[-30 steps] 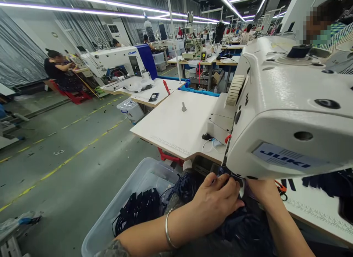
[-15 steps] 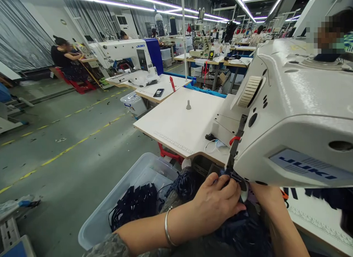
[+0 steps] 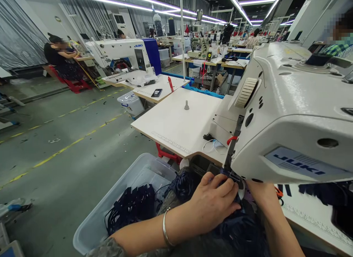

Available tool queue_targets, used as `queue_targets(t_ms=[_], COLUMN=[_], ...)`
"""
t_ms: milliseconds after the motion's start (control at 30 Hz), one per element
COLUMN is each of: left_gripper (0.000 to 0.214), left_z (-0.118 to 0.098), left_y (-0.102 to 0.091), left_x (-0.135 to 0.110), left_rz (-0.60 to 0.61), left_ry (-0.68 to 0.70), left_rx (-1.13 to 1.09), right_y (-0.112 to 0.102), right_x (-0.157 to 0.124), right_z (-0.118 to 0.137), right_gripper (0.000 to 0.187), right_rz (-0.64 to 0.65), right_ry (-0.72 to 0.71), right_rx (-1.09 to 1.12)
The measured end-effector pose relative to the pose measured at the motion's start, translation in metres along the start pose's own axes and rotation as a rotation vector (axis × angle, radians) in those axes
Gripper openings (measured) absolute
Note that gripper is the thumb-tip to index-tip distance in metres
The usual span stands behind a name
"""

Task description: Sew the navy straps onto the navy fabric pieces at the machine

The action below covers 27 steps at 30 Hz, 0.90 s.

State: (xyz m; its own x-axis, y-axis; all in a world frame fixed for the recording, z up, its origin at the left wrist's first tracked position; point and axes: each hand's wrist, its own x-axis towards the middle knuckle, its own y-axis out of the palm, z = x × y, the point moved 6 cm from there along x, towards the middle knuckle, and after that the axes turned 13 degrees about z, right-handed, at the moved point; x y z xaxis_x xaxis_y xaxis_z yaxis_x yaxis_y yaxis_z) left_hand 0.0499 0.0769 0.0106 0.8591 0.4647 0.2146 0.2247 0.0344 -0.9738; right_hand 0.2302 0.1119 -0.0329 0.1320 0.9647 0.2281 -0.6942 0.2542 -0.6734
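At the needle end of a white JUKI sewing machine [image 3: 306, 120], my left hand [image 3: 213, 201] is closed, fingers curled and thumb pressed in on dark navy fabric. A silver bangle [image 3: 164, 227] is on that wrist. More of the navy fabric [image 3: 242, 231] hangs in a bunch below the fingers, over my lap. My right hand [image 3: 256, 189] reaches in under the machine head from the right; its fingers are hidden behind the head and the fabric. The metal presser parts [image 3: 230, 172] sit just above my left fingertips.
A clear plastic bin [image 3: 93, 209] with dark strips [image 3: 135, 203] stands at left. The white table [image 3: 176, 120] bears a grey peg [image 3: 186, 105]. Orange-handled scissors [image 3: 279, 192] lie right of my right wrist. Another JUKI machine [image 3: 118, 54] and a seated person [image 3: 62, 62] are farther back.
The view has shifted slightly, moving most things a little left in the picture. Both hands stay at the machine with nearly the same pose.
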Motion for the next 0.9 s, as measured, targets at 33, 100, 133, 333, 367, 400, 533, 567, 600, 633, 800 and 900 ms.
queue_targets(t_ms=[33,100,133,333,367,400,533,567,600,633,800,900], left_gripper=[0.041,0.041,0.04,0.038,0.038,0.038,0.04,0.041,0.041,0.041,0.042,0.043], left_z=[-0.001,-0.002,-0.002,-0.002,-0.003,-0.003,-0.006,-0.006,-0.007,-0.007,-0.007,-0.006], left_y=[0.0,0.0,0.0,0.004,0.005,0.005,0.006,0.006,0.006,0.006,0.006,0.006], left_x=[0.001,0.001,0.001,0.0,0.0,0.001,0.003,0.004,0.004,0.005,0.006,0.007], left_rz=[0.002,0.002,0.002,-0.022,-0.02,-0.019,-0.016,-0.016,-0.016,-0.016,-0.024,-0.018], left_ry=[0.01,0.028,0.035,0.039,0.034,0.029,0.004,-0.001,-0.006,-0.008,-0.006,-0.007], left_rx=[0.008,0.019,0.022,0.021,0.033,0.046,0.082,0.087,0.089,0.088,0.074,0.088], right_y=[0.001,0.001,0.001,0.002,0.002,0.003,0.002,0.001,0.002,0.002,0.003,0.003], right_x=[0.0,-0.001,-0.001,-0.013,-0.015,-0.016,-0.015,-0.013,-0.012,-0.011,-0.008,-0.008], right_z=[-0.002,-0.005,-0.007,-0.009,-0.008,-0.008,-0.008,-0.009,-0.01,-0.011,-0.012,-0.01], right_gripper=[0.032,0.031,0.03,0.03,0.03,0.029,0.028,0.028,0.027,0.027,0.026,0.026], right_rz=[0.0,-0.001,-0.001,0.032,0.04,0.042,-0.015,-0.025,-0.029,-0.029,-0.021,-0.023], right_ry=[-0.001,-0.003,-0.004,-0.009,-0.006,0.0,-0.008,-0.014,-0.02,-0.024,-0.026,-0.019], right_rx=[0.003,0.009,0.013,0.058,0.071,0.081,0.044,0.025,0.008,-0.004,-0.025,-0.029])
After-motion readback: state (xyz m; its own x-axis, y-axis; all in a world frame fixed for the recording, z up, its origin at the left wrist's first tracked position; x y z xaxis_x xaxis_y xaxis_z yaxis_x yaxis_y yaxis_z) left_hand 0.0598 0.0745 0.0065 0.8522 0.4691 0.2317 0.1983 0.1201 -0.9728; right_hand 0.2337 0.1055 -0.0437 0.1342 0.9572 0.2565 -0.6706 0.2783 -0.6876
